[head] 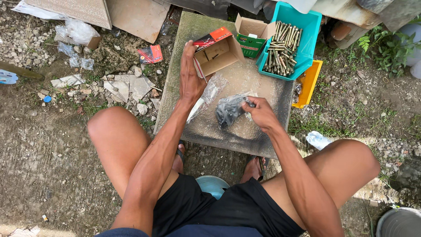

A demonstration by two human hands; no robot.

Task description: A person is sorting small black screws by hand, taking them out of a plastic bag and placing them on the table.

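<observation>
I sit over a stone slab (263, 90) lying on the ground. My left hand (191, 74) grips the edge of an open red-and-brown cardboard box (217, 52), tipped on its side on the slab. My right hand (262, 113) holds a clear plastic bag of small dark metal parts (229, 109), resting on the slab. An empty clear plastic bag (208, 94) lies between my hands.
A teal bin (307, 26) of brass-coloured anchor bolts (282, 48) stands at the slab's far right, over a yellow bin (308, 83). An open green-and-brown box (251, 35) sits beside it. Rubble, tile shards and litter lie left. A grey bucket (399, 223) is at bottom right.
</observation>
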